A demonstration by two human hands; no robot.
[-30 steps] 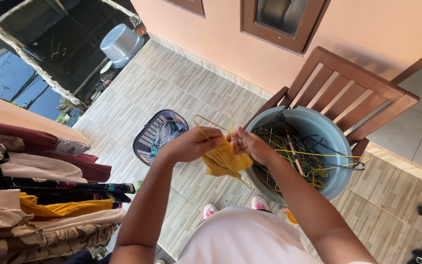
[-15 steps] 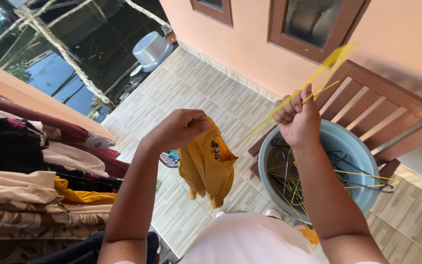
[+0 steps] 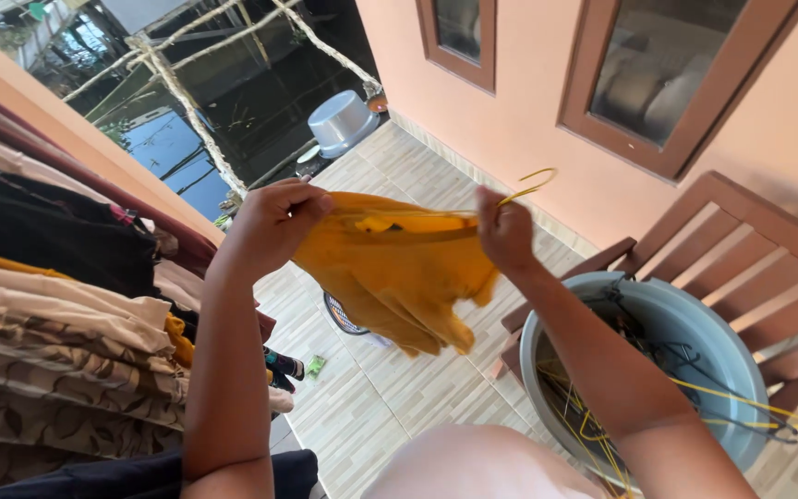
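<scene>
A small orange garment (image 3: 399, 268) hangs stretched between my two hands at chest height. My left hand (image 3: 274, 222) grips its left shoulder. My right hand (image 3: 502, 231) pinches the right side together with a thin yellow wire hanger (image 3: 528, 185), whose hook curls up past my fingers. The hanger's bar runs along the garment's top edge. The cloth droops over the tiled floor (image 3: 390, 388).
A grey basin (image 3: 695, 323) of yellow and dark hangers sits on a wooden chair (image 3: 741, 240) at the right. Clothes (image 3: 57, 314) hang in a row at the left. An upturned grey tub (image 3: 342, 122) and a dark basket (image 3: 339, 316) stand on the tiles.
Both hands have risen and spread the orange garment wide. The yellow hanger, held up at a slant before, now lies level along the garment's top.
</scene>
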